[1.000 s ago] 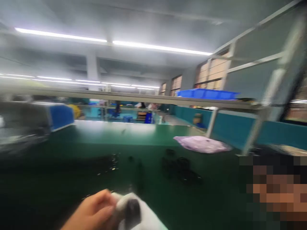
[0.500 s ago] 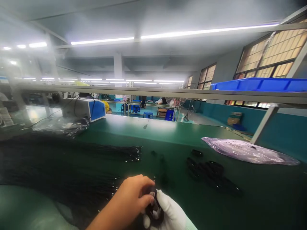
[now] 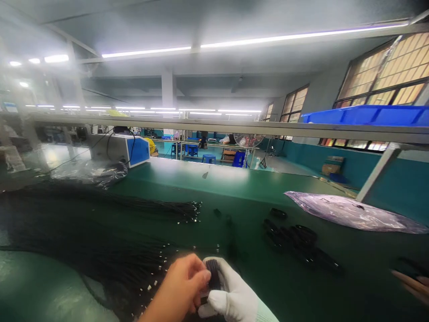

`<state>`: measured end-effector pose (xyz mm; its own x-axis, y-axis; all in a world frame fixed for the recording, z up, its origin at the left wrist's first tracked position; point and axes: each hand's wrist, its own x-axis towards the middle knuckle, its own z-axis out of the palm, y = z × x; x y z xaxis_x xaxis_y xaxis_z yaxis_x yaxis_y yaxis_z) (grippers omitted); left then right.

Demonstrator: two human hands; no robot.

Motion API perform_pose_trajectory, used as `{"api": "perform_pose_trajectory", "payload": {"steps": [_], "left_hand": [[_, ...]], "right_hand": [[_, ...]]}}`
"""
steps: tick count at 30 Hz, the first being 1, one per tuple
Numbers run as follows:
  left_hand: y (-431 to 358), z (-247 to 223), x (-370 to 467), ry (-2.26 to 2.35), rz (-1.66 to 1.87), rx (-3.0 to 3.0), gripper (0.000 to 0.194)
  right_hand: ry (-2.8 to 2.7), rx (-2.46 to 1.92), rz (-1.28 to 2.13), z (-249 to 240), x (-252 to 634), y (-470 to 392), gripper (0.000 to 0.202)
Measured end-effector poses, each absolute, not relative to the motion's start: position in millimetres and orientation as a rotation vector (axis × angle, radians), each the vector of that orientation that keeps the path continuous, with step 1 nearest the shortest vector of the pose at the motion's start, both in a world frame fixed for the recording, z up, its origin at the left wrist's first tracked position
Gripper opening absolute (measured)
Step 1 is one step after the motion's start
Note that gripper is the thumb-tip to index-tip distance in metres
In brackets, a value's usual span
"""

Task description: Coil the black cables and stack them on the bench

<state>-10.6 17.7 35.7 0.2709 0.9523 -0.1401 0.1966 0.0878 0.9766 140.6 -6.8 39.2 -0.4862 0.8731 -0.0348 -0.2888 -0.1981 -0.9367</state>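
A small coil of black cable [image 3: 213,273] is held between both hands at the bottom centre. My left hand [image 3: 187,281], bare, pinches the coil's left side with thumb and fingers. My right hand [image 3: 234,290], in a white glove, wraps round its right side, the thumb in front. Left of the hands, long black cables [image 3: 110,255] with small white ends spread over the green table [image 3: 248,188]. Another bundle of black cables [image 3: 161,206] lies behind them. Several black coils [image 3: 301,241] rest in a loose pile to the right.
A purplish plastic bag [image 3: 351,212] lies at the right. A grey and blue machine [image 3: 134,151] stands at the back left, beside clear plastic wrap [image 3: 97,173]. A shelf bar [image 3: 214,124] crosses above the table, with a blue tray [image 3: 372,116] on it. Another person's hand [image 3: 412,284] shows at the right edge.
The coil has turned from showing its open ring to showing its stacked strands. My right thumb has moved down across its front. Another person's hand has come into view at the right edge.
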Motion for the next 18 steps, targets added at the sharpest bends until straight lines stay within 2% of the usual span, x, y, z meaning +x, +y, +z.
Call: {"api": "perform_pose_trajectory", "payload": {"steps": [6,11,18], "left_hand": [[9,15,-7,0.876,0.938,1.13,0.03],[8,12,-5,0.809,0.937,0.859,0.045],[8,6,-7,0.733,0.89,0.752,0.04]], "right_hand": [[-1.179,-0.701,1.902,38,136,-6,0.041],[-1.266,-0.85,1.716,34,139,-2,0.045],[-1.282,-1.015,1.705,39,142,-12,0.046]]}}
